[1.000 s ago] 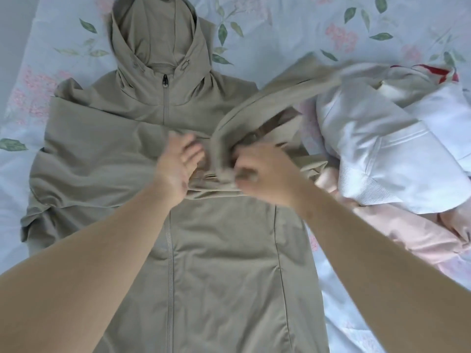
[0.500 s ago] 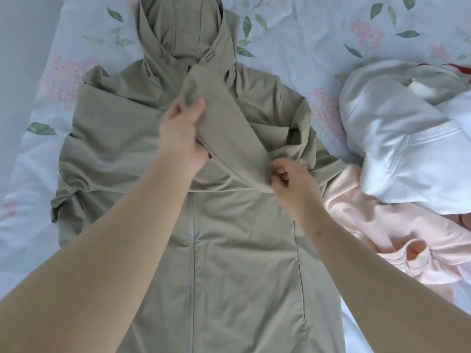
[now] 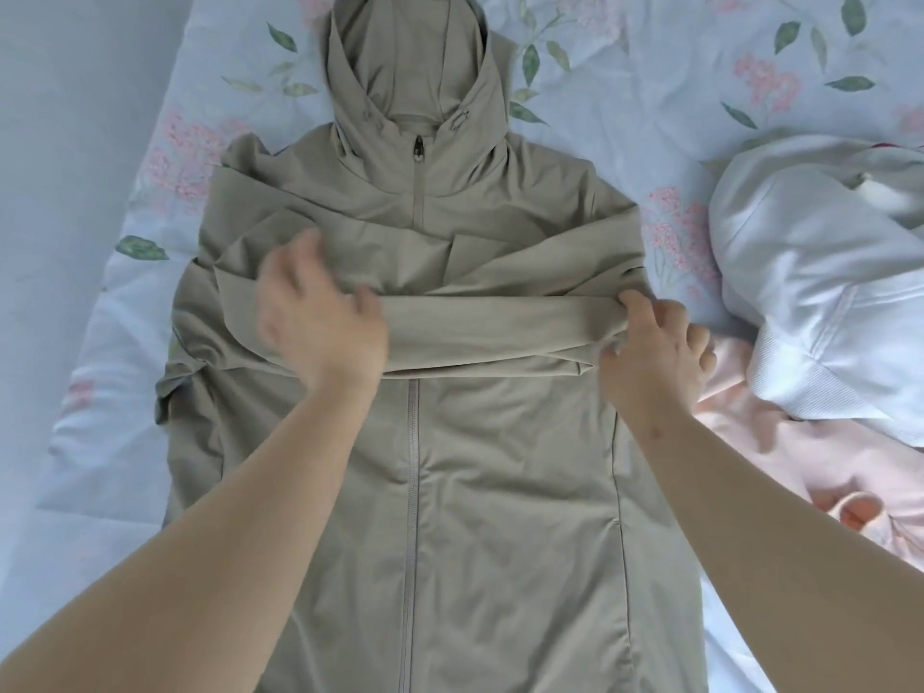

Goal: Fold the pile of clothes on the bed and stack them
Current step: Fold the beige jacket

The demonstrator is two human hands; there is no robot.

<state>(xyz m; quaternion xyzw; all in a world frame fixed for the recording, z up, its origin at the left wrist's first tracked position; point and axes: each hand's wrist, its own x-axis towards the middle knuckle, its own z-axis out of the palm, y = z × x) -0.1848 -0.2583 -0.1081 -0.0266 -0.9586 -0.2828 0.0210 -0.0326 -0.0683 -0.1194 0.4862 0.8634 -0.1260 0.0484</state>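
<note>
Head view.

Left hand [image 3: 320, 327]: blurred. Fingers look loosely spread, not closed round anything. Palm down on the left end of the folded sleeve [image 3: 490, 327], at chest height of the jacket [image 3: 500, 467].

Right hand [image 3: 655, 352]: fingers curled, thumb on top, gripping the sleeve at its fold on the jacket's right edge. How far the fingers go under the cloth cannot be told.

Jacket: khaki, zipped, front side up, flat on the flowered bed sheet [image 3: 625, 67]. Hood [image 3: 410, 57] points away from the person, hem runs out of view at the bottom. The sleeve lies straight across the chest from one hand to the other and crosses the zip [image 3: 411, 492]. Other sleeve folded in beneath it, with creases on the left side.

Right of the jacket: white garment [image 3: 825, 302], bunched, lying partly on a pink garment [image 3: 800, 472]. The pink one touches the jacket's right edge beside the right hand.
</note>
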